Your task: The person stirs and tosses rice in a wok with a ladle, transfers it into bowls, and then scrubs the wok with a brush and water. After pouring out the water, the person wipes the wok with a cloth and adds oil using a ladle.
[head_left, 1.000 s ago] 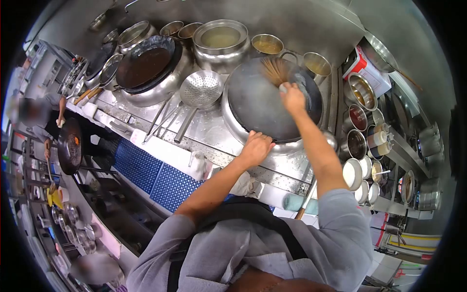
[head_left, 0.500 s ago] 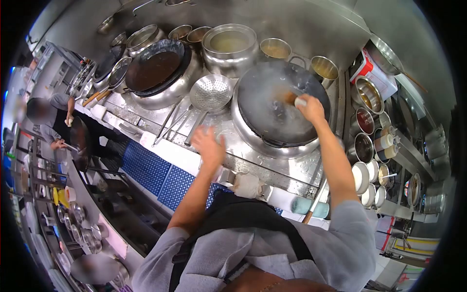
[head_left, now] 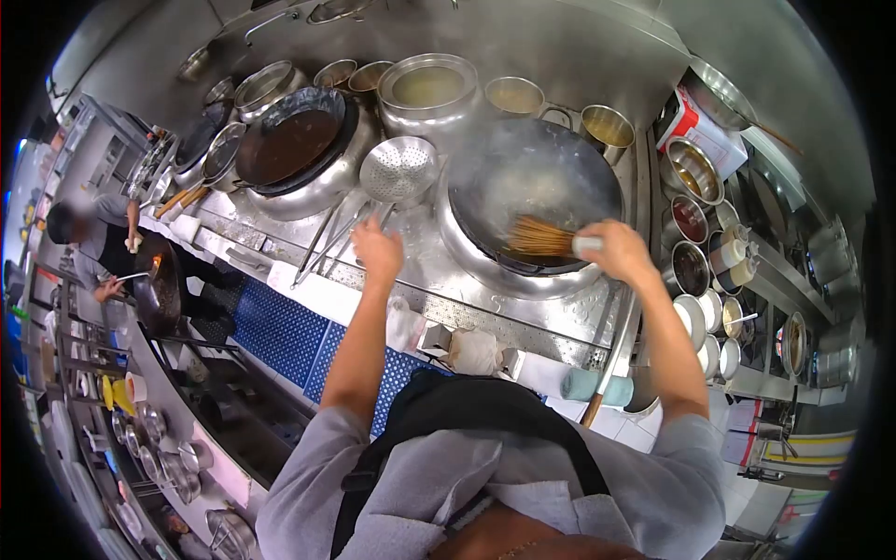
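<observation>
My right hand (head_left: 616, 252) is closed around the pale bound grip of a bamboo wok brush (head_left: 541, 237). The brush's brown bristles point left, at the near side of a large dark wok (head_left: 490, 173). Steam veils much of the wok, and wet-looking bits show inside it. My left hand (head_left: 378, 252) is raised over the stove's front edge with its fingers apart. It overlaps the handle of a perforated skimmer (head_left: 399, 168), whose round bowl lies on the steel stovetop left of the wok.
A second wok (head_left: 294, 145) of dark liquid stands at left. Lidded pot (head_left: 429, 89) and metal bowls line the back. Sauce containers (head_left: 691, 266) crowd the right side. A folded teal cloth (head_left: 597, 385) lies by the front rail. A co-worker (head_left: 103, 233) holds another wok at far left.
The brush has swept from the wok's middle toward its near edge, and my right hand has come nearer with it. My left hand has shifted slightly left and up, toward the skimmer's handle.
</observation>
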`<state>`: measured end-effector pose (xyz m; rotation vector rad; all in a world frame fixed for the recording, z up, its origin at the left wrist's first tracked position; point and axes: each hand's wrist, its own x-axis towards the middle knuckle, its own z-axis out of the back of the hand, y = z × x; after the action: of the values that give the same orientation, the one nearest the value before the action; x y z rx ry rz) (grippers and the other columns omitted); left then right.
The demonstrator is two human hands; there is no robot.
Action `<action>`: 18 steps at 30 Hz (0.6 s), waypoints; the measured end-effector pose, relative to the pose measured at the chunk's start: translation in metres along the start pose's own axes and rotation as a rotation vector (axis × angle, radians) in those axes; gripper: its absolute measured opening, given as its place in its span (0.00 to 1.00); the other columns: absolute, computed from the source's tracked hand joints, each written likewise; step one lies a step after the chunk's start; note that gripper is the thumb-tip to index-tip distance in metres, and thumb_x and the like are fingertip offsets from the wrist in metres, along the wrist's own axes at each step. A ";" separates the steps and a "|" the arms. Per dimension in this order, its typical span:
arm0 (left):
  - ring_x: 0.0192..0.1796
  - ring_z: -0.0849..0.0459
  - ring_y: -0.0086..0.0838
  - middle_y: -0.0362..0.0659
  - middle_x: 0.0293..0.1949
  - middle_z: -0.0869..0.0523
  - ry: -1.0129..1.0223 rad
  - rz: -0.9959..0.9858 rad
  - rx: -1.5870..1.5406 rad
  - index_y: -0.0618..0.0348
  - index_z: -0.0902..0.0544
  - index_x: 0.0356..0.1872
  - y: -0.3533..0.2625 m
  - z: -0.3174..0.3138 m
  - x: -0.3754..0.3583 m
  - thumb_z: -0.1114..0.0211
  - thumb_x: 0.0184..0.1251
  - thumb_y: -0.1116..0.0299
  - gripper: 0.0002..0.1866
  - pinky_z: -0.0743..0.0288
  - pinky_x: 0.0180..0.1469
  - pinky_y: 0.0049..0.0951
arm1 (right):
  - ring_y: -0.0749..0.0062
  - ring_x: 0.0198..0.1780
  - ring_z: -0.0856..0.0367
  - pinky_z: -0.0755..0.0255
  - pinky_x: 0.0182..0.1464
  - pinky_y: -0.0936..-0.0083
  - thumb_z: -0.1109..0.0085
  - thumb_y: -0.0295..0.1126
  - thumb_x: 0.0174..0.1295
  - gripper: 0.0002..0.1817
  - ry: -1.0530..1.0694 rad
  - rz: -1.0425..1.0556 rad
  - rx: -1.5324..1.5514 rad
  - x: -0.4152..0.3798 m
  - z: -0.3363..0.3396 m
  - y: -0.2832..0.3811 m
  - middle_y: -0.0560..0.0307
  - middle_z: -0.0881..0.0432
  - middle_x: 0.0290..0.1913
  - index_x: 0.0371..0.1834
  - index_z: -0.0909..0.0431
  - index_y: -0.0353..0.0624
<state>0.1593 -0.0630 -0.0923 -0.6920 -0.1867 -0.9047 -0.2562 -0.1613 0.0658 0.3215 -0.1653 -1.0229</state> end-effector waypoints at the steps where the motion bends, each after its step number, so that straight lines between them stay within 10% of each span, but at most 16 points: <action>1: 0.59 0.23 0.52 0.59 0.54 0.20 -0.076 -0.149 -0.109 0.60 0.20 0.59 -0.017 0.002 -0.004 0.31 0.59 0.70 0.24 0.32 0.65 0.46 | 0.49 0.51 0.16 0.23 0.57 0.59 0.26 0.35 0.48 0.20 0.003 -0.101 -0.069 -0.002 0.009 -0.014 0.46 0.14 0.46 0.48 0.12 0.52; 6: 0.52 0.20 0.48 0.51 0.44 0.16 0.254 -0.472 -0.721 0.63 0.16 0.41 -0.147 0.024 -0.081 0.33 0.59 0.76 0.09 0.27 0.58 0.43 | 0.50 0.51 0.15 0.22 0.55 0.58 0.28 0.34 0.53 0.20 -0.294 -0.117 -0.180 0.069 -0.028 -0.092 0.47 0.16 0.47 0.52 0.16 0.53; 11: 0.47 0.17 0.44 0.49 0.41 0.16 0.478 -0.573 -0.843 0.61 0.15 0.39 -0.189 0.043 -0.127 0.33 0.62 0.77 0.05 0.23 0.51 0.39 | 0.49 0.52 0.16 0.23 0.56 0.57 0.29 0.40 0.54 0.21 -0.285 -0.105 0.053 0.162 -0.100 -0.029 0.47 0.14 0.49 0.52 0.16 0.51; 18: 0.40 0.16 0.43 0.49 0.36 0.15 0.454 -0.535 -0.843 0.63 0.14 0.37 -0.174 0.061 -0.133 0.33 0.61 0.77 0.05 0.21 0.43 0.37 | 0.48 0.53 0.17 0.24 0.57 0.55 0.30 0.38 0.56 0.21 -0.176 0.120 0.186 0.067 -0.092 0.040 0.46 0.16 0.50 0.55 0.17 0.52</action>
<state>-0.0496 -0.0106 -0.0200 -1.2129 0.4700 -1.6584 -0.1633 -0.1823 -0.0078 0.3854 -0.4354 -0.9179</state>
